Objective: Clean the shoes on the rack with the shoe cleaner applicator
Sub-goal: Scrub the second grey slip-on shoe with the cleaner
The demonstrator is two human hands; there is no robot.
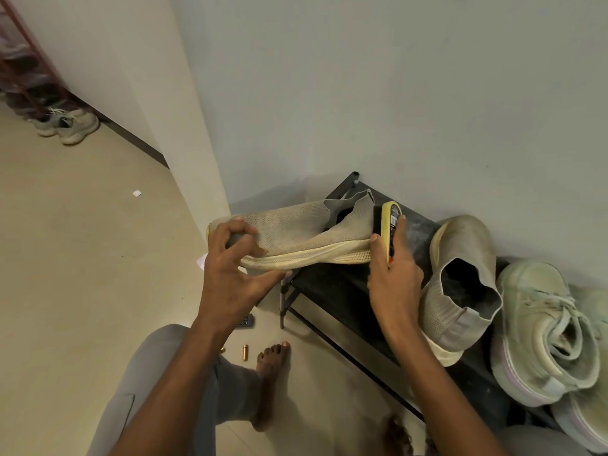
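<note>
Gripping the toe of a grey knit slip-on shoe (296, 232), the left hand (230, 261) holds it level above the end of the black shoe rack (332, 291). At the shoe's heel, the right hand (393, 274) curls round a yellow shoe cleaner applicator (390, 225), its dark pad against the heel. Just right of that hand, the matching shoe (460, 284) sits on the rack, pale green sneakers (546, 330) beyond it.

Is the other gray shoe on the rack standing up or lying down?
Standing up: the shoe rests heel-down on the rack, toe pointing up.
</note>
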